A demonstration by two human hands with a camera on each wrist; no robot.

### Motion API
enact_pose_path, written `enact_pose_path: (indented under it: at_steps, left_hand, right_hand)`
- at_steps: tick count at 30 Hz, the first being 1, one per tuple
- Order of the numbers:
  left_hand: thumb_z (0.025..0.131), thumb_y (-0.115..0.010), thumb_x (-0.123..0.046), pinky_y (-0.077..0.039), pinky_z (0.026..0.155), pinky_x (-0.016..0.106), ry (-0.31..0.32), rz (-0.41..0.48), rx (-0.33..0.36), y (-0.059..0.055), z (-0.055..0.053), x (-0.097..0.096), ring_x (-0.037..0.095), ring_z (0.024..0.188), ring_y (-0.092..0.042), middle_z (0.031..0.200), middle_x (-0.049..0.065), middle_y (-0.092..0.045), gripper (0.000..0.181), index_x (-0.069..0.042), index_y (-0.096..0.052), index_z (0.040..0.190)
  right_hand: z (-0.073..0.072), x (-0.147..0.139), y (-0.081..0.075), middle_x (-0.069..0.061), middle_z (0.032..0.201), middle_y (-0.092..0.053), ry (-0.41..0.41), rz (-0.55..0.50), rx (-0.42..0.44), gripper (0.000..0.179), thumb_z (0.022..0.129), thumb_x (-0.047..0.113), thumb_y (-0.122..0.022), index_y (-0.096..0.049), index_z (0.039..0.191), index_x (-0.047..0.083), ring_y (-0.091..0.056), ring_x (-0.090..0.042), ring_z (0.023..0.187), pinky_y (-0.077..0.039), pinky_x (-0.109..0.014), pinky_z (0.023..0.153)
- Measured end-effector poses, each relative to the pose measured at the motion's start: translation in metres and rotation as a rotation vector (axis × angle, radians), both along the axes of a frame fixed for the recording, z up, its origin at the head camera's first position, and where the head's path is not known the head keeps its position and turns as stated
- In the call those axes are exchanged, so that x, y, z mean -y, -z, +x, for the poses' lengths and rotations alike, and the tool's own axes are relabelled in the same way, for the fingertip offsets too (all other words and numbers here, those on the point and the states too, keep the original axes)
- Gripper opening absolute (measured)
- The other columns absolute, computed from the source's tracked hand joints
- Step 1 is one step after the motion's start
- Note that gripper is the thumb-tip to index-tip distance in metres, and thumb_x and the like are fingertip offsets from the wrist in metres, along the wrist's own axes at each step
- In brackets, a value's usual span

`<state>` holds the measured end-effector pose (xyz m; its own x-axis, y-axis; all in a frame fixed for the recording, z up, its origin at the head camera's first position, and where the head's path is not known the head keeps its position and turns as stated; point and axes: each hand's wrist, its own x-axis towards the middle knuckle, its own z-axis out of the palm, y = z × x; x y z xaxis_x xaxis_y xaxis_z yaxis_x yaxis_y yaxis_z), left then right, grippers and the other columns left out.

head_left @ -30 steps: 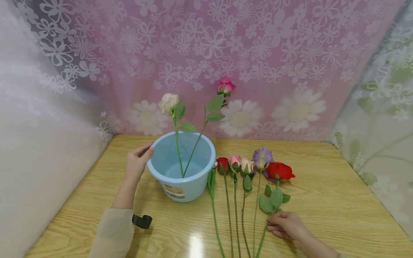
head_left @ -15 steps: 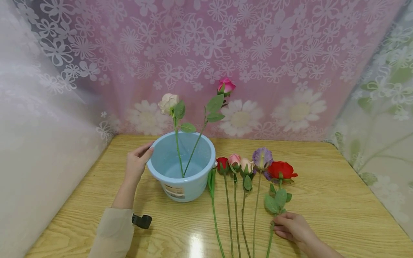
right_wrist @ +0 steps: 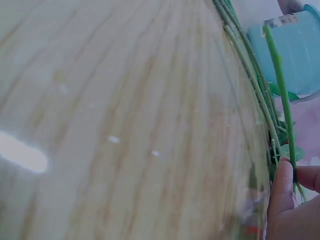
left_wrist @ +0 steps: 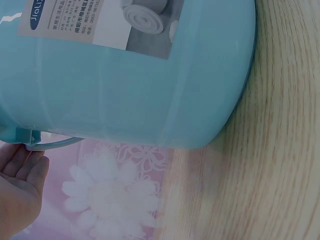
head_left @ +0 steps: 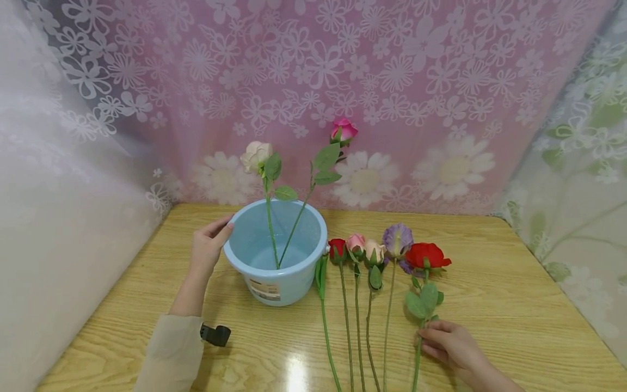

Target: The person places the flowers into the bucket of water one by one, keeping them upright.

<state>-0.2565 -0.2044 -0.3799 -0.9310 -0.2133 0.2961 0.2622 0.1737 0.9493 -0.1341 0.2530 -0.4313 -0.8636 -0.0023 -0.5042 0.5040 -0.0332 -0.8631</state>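
A light blue plastic bucket stands on the table, a white rose and a hot-pink rose leaning upright inside it. At the bucket's left rim, my left hand grips the edge; in the left wrist view its fingers reach the rim beside the thin handle. My right hand pinches the green stem of a large red flower just below its leaves. In the right wrist view that stem rises from between thumb and finger.
Between bucket and right hand lie a dark red rose, a pink rose, a cream rose and a purple flower, stems toward me. Green leaves of another stem lie against the bucket. A flowered curtain hangs behind the table.
My right hand has moved a little to the right with the red flower, whose stem now lies farther from the purple flower's stem. The left hand and bucket stay put.
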Motion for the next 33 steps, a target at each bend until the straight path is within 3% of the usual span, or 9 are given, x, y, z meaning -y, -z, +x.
enact_pose_path:
  at_steps: [6, 25, 33]
  left_hand:
    - [0.084, -0.061, -0.024, -0.047, 0.071, 0.018, 0.003, -0.009, 0.004, -0.001, 0.001, 0.000, 0.006, 0.089, -0.057, 0.112, 0.016, -0.058, 0.038, -0.001, -0.059, 0.114]
    - [0.084, -0.061, -0.020, -0.048, 0.069, 0.017, -0.005, -0.008, -0.024, 0.000, 0.001, 0.000, 0.004, 0.086, -0.058, 0.109, 0.018, -0.059, 0.036, 0.003, -0.060, 0.111]
    - [0.084, -0.062, -0.024, -0.047, 0.070, 0.017, -0.004, -0.009, -0.008, -0.001, 0.001, 0.000, 0.005, 0.088, -0.057, 0.110, 0.016, -0.059, 0.037, 0.000, -0.060, 0.113]
  right_hand:
    - [0.002, -0.001, -0.003, -0.007, 0.086, -0.061, 0.040, 0.029, -0.008, 0.035, 0.084, 0.003, -0.058, -0.042, 0.110, -0.014, -0.060, -0.017, 0.079, -0.050, -0.030, 0.072]
    - [0.007, -0.006, -0.018, -0.006, 0.090, -0.060, 0.017, -0.130, -0.043, 0.018, 0.086, 0.002, -0.055, -0.050, 0.101, -0.004, -0.060, -0.018, 0.084, -0.049, -0.026, 0.075]
    - [0.006, -0.003, -0.029, -0.006, 0.089, -0.062, 0.029, -0.138, -0.093, 0.027, 0.085, 0.002, -0.056, -0.042, 0.107, -0.006, -0.061, -0.018, 0.086, -0.048, -0.026, 0.076]
